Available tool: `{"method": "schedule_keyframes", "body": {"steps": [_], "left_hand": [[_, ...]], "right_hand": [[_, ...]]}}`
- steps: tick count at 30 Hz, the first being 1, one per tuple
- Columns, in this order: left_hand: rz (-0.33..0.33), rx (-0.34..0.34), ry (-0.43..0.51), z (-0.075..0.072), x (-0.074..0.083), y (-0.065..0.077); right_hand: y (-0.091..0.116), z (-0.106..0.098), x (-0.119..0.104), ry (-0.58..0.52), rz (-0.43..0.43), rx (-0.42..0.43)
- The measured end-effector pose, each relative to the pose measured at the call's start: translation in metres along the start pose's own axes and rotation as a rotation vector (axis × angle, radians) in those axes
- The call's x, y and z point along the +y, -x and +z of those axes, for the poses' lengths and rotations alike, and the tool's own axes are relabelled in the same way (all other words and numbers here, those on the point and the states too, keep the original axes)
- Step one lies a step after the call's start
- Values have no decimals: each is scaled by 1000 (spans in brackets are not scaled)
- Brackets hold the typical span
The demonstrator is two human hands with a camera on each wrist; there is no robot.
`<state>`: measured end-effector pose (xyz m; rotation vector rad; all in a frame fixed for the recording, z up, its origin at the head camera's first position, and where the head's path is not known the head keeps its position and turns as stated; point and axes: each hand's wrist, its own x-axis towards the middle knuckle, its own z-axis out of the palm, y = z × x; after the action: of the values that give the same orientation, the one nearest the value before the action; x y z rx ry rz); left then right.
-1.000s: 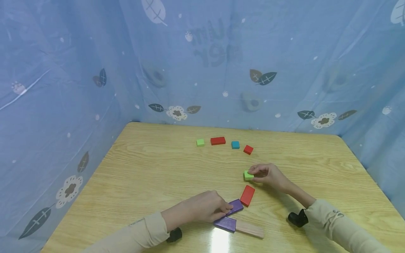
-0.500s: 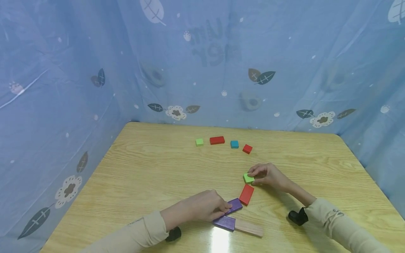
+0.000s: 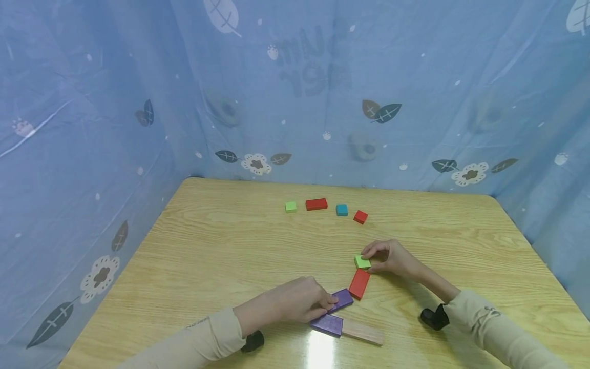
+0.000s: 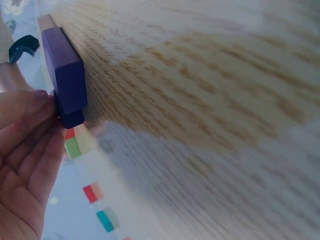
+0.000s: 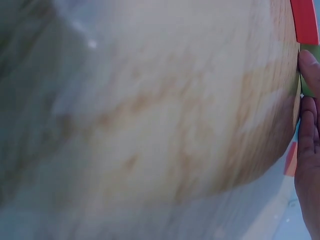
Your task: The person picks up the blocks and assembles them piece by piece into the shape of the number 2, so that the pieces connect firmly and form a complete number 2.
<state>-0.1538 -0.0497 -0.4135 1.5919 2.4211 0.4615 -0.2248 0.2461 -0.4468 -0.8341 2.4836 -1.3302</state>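
My right hand (image 3: 391, 258) pinches a light green block (image 3: 362, 262) between thumb and fingers, flat on the table. The green block sits at the far end of a red block (image 3: 359, 284), touching it or nearly so. My left hand (image 3: 304, 300) holds the left part of a purple block (image 3: 341, 300), whose right end is by the red block's near end. Just in front, a second purple block (image 3: 327, 325) lies end to end with a plain wooden block (image 3: 363, 332). In the left wrist view the left fingertips (image 4: 37, 97) press against the purple pieces.
Along the back of the wooden table (image 3: 230, 230) lie another green block (image 3: 291, 207), a long red block (image 3: 316, 204), a blue block (image 3: 341, 210) and a small red block (image 3: 360, 217). A patterned blue curtain (image 3: 295, 128) hangs behind the table and along its sides.
The right hand has brought the green block a little nearer, closing the gap to the red block. The left hand stays on its purple block.
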Motion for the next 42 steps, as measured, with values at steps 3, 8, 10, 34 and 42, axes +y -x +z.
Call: {"method": "schedule_keyframes", "body": {"steps": [3, 8, 10, 34, 42], "left_hand": [[-1, 3, 7, 0, 0, 0], [-4, 9, 9, 1, -1, 0], [-5, 10, 6, 2, -1, 0], [-27, 6, 20, 0, 1, 1], [-32, 2, 20, -1, 0, 1]], "right_hand": [[0, 0, -1, -3, 8, -5], [0, 0, -1, -12, 17, -6], [0, 0, -1, -24, 24, -7], [4, 0, 2, -75, -1, -15], [3, -5, 4, -97, 13, -68]]}}
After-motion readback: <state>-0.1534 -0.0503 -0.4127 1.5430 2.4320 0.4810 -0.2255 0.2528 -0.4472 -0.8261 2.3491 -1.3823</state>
